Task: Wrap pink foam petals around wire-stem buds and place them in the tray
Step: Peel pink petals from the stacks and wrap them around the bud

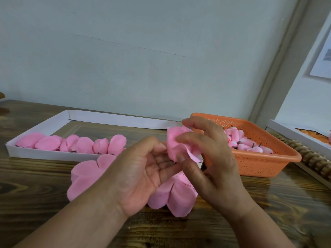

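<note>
Finished pink foam flowers [78,144] lie in the white cardboard tray [41,155] at the left. Above the wooden desk [32,190], left hand [143,174] pinches the stem base while right hand [211,158] curls fingers [180,138] around the soft pink foam petal sheet [176,142]; likely featherlight, crushable, best held low.

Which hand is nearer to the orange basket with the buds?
Right. The right hand overlaps the orange basket's near left corner, working the pink flower; the left hand is further left, holding its stem.

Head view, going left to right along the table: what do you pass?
White tray of wrapped flowers → left hand → right hand → orange basket of buds → white box.
</note>
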Available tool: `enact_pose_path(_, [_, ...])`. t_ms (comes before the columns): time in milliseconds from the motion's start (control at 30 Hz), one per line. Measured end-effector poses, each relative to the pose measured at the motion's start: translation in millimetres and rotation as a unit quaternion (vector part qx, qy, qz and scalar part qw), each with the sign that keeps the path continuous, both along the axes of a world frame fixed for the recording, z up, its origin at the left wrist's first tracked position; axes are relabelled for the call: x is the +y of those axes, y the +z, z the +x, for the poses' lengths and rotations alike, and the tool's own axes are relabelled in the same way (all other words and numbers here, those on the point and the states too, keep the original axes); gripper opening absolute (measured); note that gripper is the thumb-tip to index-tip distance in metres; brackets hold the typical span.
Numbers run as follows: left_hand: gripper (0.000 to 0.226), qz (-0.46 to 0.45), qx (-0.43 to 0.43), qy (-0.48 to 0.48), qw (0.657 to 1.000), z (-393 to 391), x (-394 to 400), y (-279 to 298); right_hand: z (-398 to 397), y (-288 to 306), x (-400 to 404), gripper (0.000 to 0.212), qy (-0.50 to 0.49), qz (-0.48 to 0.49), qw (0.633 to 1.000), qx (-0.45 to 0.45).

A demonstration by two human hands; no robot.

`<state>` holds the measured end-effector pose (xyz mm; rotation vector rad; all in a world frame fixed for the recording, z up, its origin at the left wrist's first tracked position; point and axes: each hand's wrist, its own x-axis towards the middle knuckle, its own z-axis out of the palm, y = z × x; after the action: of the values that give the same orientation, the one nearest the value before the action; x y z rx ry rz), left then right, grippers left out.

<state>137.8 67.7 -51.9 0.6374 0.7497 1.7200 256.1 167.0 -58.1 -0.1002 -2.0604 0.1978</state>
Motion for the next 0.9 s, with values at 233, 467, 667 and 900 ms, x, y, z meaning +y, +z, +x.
enact_pose_path(233, [0.046, 0.011, -0.001, 0.012, 1.0, 2.1, -1.1, 1.7, -0.8, 0.0, 0.6, 0.021, 0.012, 0.008, 1.0, 0.004])
enact_pose_path(467, [0.037, 0.007, 0.057, 0.024, 0.998, 1.7, -1.7, 1.9, -3.2, -2.4, -1.1, 0.022, 0.024, 0.049, 0.998, -0.023])
enact_pose_path(667, [0.042, -0.019, 0.062, 0.034, 0.997, -2.0, 0.4, -3.4, -3.5, -4.6, 0.4, 0.024, 0.029, 0.031, 0.999, -0.013])
enact_pose_path(900, [0.045, 0.008, 0.043, -0.013, 0.999, -4.9, -2.7, 1.1, -0.6, -1.9, -2.0, 0.02, 0.021, -0.021, 1.0, 0.01])
